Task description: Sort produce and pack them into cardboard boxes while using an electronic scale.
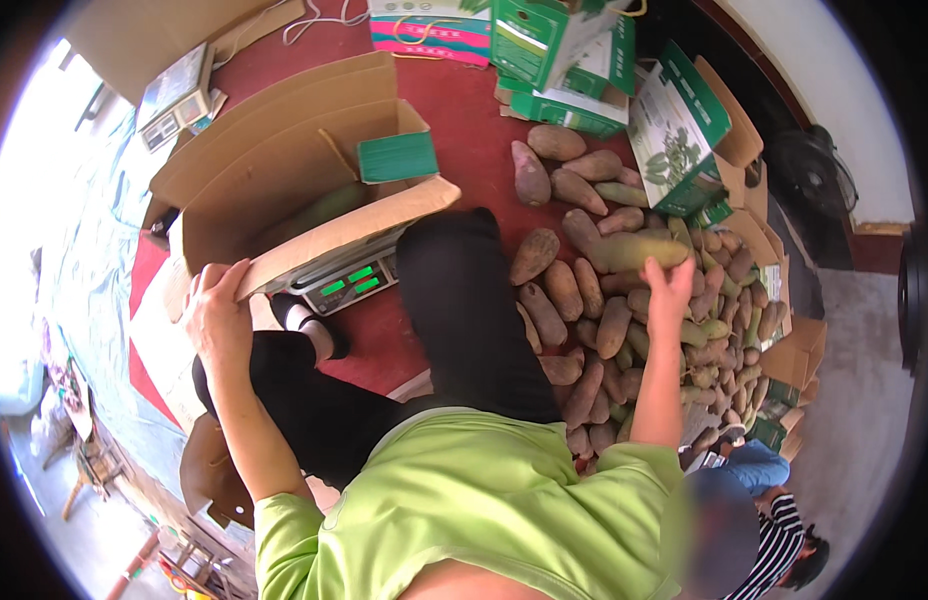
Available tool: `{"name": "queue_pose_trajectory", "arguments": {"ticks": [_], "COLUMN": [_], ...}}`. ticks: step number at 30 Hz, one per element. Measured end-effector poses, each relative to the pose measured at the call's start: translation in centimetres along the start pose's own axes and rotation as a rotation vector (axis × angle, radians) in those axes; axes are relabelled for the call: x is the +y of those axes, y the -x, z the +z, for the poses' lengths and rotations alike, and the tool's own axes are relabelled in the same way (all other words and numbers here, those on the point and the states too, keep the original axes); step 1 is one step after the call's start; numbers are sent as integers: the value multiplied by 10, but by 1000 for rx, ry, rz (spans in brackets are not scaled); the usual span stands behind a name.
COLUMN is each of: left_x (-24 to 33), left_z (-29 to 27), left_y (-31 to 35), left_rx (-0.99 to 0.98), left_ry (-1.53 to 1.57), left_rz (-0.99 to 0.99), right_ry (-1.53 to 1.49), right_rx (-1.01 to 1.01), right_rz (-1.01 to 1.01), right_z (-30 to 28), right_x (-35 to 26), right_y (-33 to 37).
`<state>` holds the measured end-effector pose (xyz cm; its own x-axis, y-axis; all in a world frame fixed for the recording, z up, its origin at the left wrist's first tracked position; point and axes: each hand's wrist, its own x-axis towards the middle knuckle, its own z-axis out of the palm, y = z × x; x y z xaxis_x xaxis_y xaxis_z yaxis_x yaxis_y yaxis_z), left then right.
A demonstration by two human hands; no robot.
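Note:
My left hand (216,310) grips the near edge of an open cardboard box (359,215), its fingers closed over the rim. Inside the box a long greenish vegetable (329,205) is partly visible in shadow. Beneath the box is a digital scale (349,287) with lit green displays. My right hand (669,283) is closed around the end of a long green-brown root vegetable (624,252), held over the pile. Below it spreads a large heap of brown and greenish root vegetables (564,290).
Green and white cartons (569,70) stand at the far side, and another open carton (684,140) borders the heap. A second weighing device (174,105) sits at far left. A black fan (809,170) stands by the right wall. Another person in striped clothing (769,550) is at lower right.

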<state>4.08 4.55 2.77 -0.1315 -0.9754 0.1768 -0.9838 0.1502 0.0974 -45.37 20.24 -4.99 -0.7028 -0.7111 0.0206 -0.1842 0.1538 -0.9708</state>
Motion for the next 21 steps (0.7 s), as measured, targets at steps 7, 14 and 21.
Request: {"name": "queue_pose_trajectory", "arguments": {"ticks": [7,14,21], "left_x": [-4,-5,-6], "left_z": [-3,-3,-4], "left_y": [3,0,0], "left_rx": [0,4,15], "left_ry": [16,44,84], "left_rz": [25,39,35], "right_ry": [-411,-360,155], "right_rx": [-387,-722,-429], "right_rz": [-343,-439,-570], "right_z": [136,276,302], "right_x": [-142,-170,-149], "right_y": [-28,-12,-115]}}
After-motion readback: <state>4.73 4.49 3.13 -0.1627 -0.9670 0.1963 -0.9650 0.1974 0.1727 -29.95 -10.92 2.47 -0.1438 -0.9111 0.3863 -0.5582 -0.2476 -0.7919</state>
